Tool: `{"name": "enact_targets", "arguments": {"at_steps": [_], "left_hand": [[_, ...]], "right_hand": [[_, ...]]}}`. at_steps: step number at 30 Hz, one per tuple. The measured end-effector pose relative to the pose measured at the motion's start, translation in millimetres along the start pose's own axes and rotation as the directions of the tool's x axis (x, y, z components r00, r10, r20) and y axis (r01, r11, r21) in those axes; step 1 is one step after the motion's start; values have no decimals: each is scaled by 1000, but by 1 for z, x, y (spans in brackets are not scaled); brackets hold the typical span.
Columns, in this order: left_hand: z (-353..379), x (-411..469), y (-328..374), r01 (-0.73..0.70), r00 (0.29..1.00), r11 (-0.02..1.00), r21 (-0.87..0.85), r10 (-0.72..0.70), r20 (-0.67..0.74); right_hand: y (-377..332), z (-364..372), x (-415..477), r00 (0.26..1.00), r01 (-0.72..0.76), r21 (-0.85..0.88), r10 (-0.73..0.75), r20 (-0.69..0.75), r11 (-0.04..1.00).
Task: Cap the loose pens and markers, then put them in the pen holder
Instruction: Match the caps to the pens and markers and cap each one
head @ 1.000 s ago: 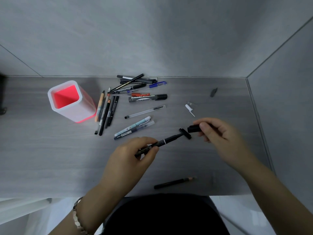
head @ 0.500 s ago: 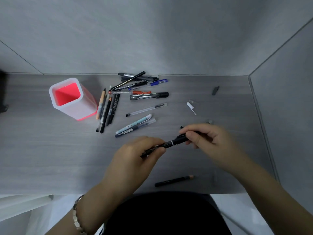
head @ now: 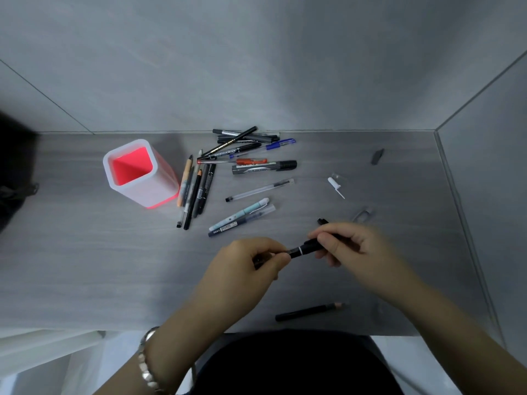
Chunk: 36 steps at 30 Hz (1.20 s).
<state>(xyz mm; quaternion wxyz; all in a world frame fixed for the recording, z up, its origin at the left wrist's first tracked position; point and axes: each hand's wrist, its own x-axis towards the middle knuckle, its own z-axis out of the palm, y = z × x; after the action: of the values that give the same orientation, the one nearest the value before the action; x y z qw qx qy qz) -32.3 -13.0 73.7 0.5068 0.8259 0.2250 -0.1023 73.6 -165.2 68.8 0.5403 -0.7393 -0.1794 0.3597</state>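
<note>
A black pen [head: 302, 248] with a white ring is held level above the desk between both hands. My left hand [head: 251, 266] pinches its barrel at the left end. My right hand [head: 353, 249] grips the black cap that sits over the pen's right end. The white pen holder [head: 159, 189] with a red inside stands upright at the back left. Several loose pens and pencils [head: 196, 189] lie beside it, and more pens and a thick marker [head: 263, 167] lie behind the hands.
A dark pencil [head: 309, 311] lies near the desk's front edge. Loose caps lie to the right: a white one [head: 335, 186], a clear one [head: 362, 213], a dark one [head: 377, 156]. Grey walls close the desk at the back and right.
My right hand brought the black cap from beside the pen's tip onto the pen's end. Both hands drew closer together.
</note>
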Motion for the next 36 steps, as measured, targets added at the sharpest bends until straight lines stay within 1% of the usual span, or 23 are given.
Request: {"name": "enact_targets", "arguments": {"at_steps": [2,4,7,9,12,15,17,19,21,24,27,29,33,34,35,36], "left_hand": [[1,9,-12,-18,999,983,185,23,-26],[1,24,-33,-9,993,957,288,44,-114],[-5,54,-57,26,956,945,327,73,-285],[-11,75,-65,26,944,938,345,90,-316],[-15,93,-76,34,945,907,420,108,-310],[-27,100,-88,144,896,878,457,80,-437],[-38,105,-91,250,872,852,461,10,-490],[-46,111,-91,328,876,809,487,-68,-477],[-48,114,-91,354,890,768,534,-103,-443],[-49,117,-91,376,896,727,574,-128,-425],[-49,120,-90,414,883,724,552,-171,-437],[-47,117,-91,409,883,725,554,-163,-440],[-44,89,-94,415,877,760,499,-189,-442],[-43,78,-97,391,888,766,510,-170,-427],[-41,68,-99,326,913,750,575,-90,-399],[-40,57,-98,236,945,742,628,-25,-326]], "right_hand": [[16,4,9,998,-54,-69,55,9,996],[34,6,17,995,-104,-122,102,-16,987],[49,5,24,990,-140,-138,133,-55,980],[53,3,26,991,-130,-159,123,-56,979],[52,0,25,991,-129,-193,118,-65,973],[50,-2,20,990,-130,-195,116,-83,972],[51,-3,19,989,-131,-196,114,-99,972],[54,-4,17,986,-157,-218,141,-87,963],[58,-6,16,984,-176,-250,162,-78,952],[58,-7,16,982,-183,-249,166,-89,951],[56,-7,17,981,-182,-225,160,-109,957],[58,-9,17,980,-181,-228,156,-125,957],[71,-19,22,966,-211,-285,154,-209,935],[75,-21,25,959,-230,-311,159,-236,922],[79,-22,29,953,-242,-336,158,-258,910],[84,-23,33,949,-249,-373,148,-279,894]]}}
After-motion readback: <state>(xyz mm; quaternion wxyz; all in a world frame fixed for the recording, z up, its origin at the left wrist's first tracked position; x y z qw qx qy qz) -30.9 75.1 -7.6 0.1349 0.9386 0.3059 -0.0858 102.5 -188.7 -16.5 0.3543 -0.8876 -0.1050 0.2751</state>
